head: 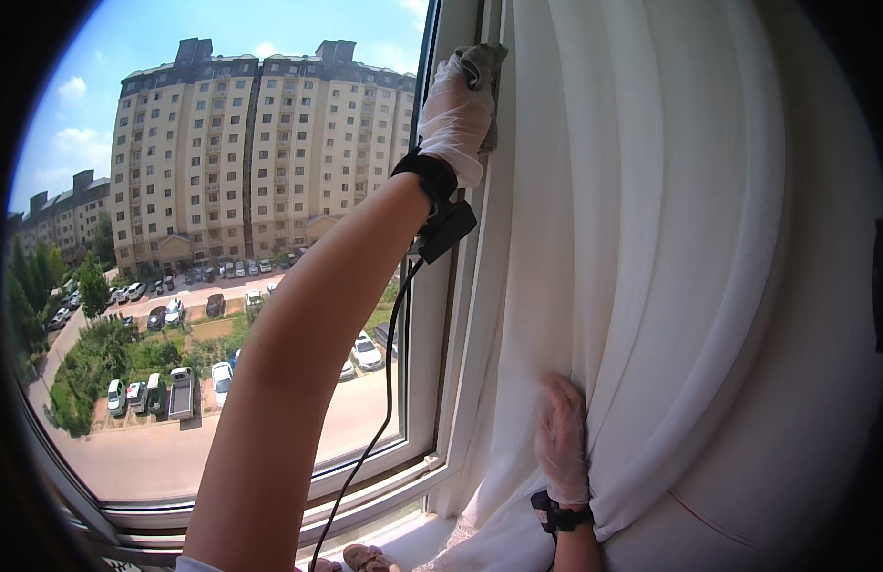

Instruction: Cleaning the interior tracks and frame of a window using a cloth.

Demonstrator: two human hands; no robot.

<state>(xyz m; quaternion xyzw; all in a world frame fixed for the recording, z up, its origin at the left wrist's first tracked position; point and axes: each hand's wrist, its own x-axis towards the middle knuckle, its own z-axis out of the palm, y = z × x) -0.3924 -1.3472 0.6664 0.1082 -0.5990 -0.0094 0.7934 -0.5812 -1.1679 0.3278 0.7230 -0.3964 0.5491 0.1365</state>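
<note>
High on the white window frame (428, 400), my left hand (452, 118) in a thin clear glove is closed around a grey cloth (488, 64). The cloth lies against the upright part of the frame, beside the curtain's edge. Lower right, my right hand (562, 440), also gloved and slightly blurred, rests against the folds of a white curtain (627, 214). Whether its fingers grip the fabric is hard to make out. Black straps with small boxes sit on both wrists.
A black cable (390, 372) hangs from the left wrist box down across the window. Below are the sill (420, 525), the window track (370, 500) and a shoe (370, 558). Beyond the window stand apartment blocks (263, 150) and parked cars, far below.
</note>
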